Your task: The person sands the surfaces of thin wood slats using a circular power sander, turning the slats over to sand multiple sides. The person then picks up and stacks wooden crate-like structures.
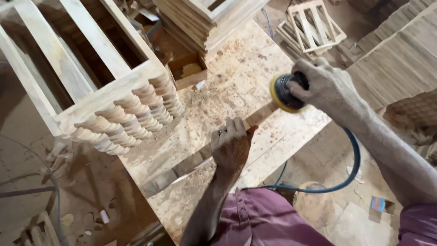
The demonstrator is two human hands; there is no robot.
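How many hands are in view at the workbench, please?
2: the left hand presses on the wooden strip; the right hand grips the round sander at the strip's far end.

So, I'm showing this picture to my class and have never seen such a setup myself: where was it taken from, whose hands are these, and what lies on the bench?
There is one picture, taken by a camera worn on the person's head, looking down at their own two bare hands. No machine does the work here.

The left hand presses flat on a long wooden strip, which lies slantwise across a dusty workbench. The right hand grips a round sander with a yellow pad, set on the far end of that strip. A blue hose trails from the sander.

On the bench to the left stands a pale wooden frame with turned spindles. Stacked wooden frames lie further back.
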